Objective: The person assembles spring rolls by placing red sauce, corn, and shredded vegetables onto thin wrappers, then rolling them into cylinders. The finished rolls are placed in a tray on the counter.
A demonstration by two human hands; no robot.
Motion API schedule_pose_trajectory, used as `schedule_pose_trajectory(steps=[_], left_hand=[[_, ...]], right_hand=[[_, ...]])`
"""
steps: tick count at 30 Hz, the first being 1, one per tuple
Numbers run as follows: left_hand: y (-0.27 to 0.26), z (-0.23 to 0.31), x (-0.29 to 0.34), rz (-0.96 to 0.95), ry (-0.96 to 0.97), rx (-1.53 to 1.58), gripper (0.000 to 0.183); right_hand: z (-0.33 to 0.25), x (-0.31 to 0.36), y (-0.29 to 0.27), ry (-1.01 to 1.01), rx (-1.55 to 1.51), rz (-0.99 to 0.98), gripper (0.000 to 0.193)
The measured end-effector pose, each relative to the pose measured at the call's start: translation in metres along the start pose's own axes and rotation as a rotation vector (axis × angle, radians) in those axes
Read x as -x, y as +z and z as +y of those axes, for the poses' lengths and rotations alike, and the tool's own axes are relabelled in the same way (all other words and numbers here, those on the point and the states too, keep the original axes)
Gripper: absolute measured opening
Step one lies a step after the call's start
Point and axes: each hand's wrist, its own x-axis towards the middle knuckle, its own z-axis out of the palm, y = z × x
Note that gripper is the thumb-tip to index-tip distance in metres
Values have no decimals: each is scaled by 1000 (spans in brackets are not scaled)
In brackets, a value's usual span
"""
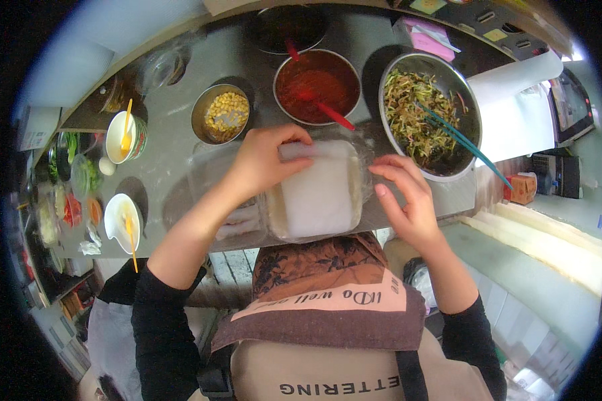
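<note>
A clear plastic tub (272,228) in front of me holds a smooth white slab or stack of sheets (321,197); which of the two I cannot tell. My left hand (271,157) reaches over its far left corner, thumb and fingers curved with a gap between them that shows white. At the tub's right side is my right hand (408,200), its fingers spread and bent, fingertips beside the rim. Left of the tub lies a clear plastic lid or tray (211,170), partly hidden under my left forearm.
Beyond the tub stand a bowl of yellow corn kernels (227,113), a bowl of red sauce (318,83) with a red utensil, and a large bowl of shredded vegetables (421,110) with teal tongs. Two white bowls (117,204) with orange utensils and an egg (107,166) sit at left.
</note>
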Motion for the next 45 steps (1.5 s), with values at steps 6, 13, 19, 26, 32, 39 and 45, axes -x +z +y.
schedule_pose_trajectory(steps=[6,13,19,26,32,39,45], left_hand=[[3,2,0,121,47,57,28],[19,33,84,65,-218,1297,77],[32,39,120,225,-71,1629,90],[7,-21,170,712,-178,765,40],[-16,-57,186,600,-354,326,17],[-7,-62,175,559,-277,-105,17],[9,-52,181,668,-291,-343,24]], right_hand=[[-3,12,-6,-6,-32,21,22],[-30,-3,22,228,-737,-180,26],[-56,-42,70,319,-1147,-675,34],[-75,-108,112,287,-757,-1002,31],[-76,-150,157,-121,-181,-1189,22],[-67,-134,181,-410,330,-1093,23],[-67,-117,175,-491,295,-918,19]])
